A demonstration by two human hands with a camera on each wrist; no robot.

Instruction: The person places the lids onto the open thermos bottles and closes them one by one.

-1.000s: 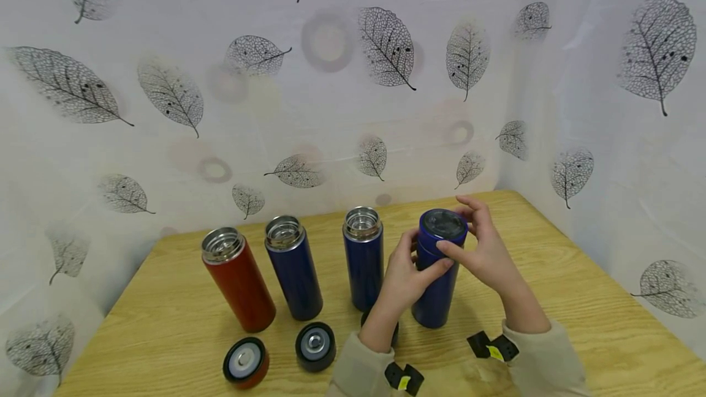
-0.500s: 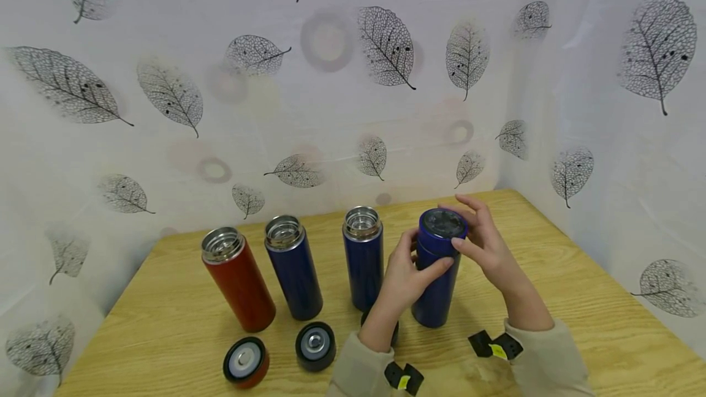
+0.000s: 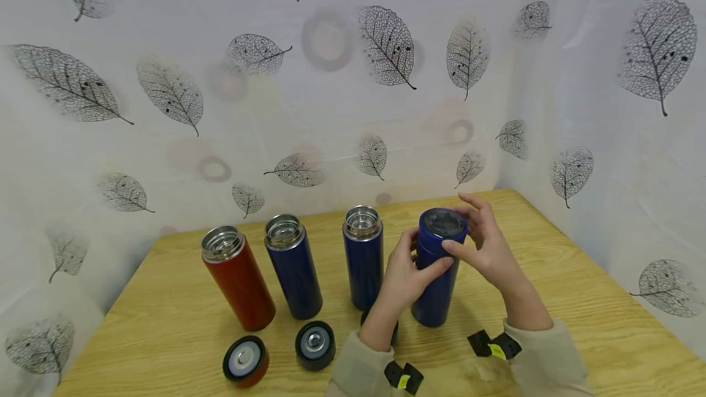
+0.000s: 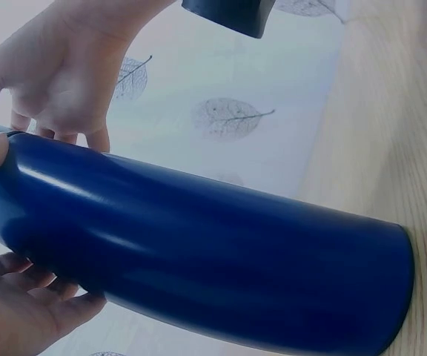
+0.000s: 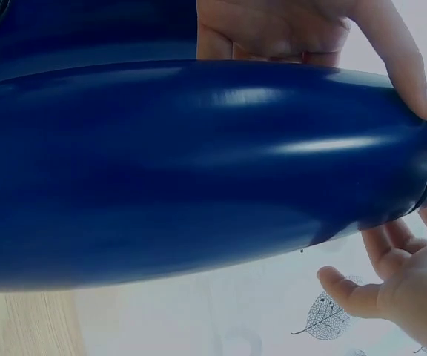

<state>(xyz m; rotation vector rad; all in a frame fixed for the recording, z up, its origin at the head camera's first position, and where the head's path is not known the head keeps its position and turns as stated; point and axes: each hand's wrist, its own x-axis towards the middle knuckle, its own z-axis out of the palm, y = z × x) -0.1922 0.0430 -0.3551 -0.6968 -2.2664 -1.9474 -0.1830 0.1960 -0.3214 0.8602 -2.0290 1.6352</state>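
At the right of the group, a blue bottle (image 3: 436, 296) stands upright with a blue lid (image 3: 443, 225) on its top. My left hand (image 3: 405, 274) grips the bottle's upper body just below the lid, thumb across the front. The lid is held by my right hand (image 3: 491, 250), thumb at its front and fingers around the far side. In the left wrist view the bottle (image 4: 213, 245) lies across the picture, its base on the wood. The right wrist view shows a dark seam between the bottle (image 5: 199, 178) and its lid.
Left of my hands stand a red bottle (image 3: 239, 287) and two blue bottles (image 3: 295, 280) (image 3: 365, 268), all with open steel necks. Before them lie a red-sided lid (image 3: 245, 360), a dark lid (image 3: 315, 346) and another partly behind my left wrist. A leaf-patterned curtain hangs behind.
My right hand's thumb and fingers have shifted around the lid, the thumb moving right and then back left. My left hand and the bottle have stayed in place.
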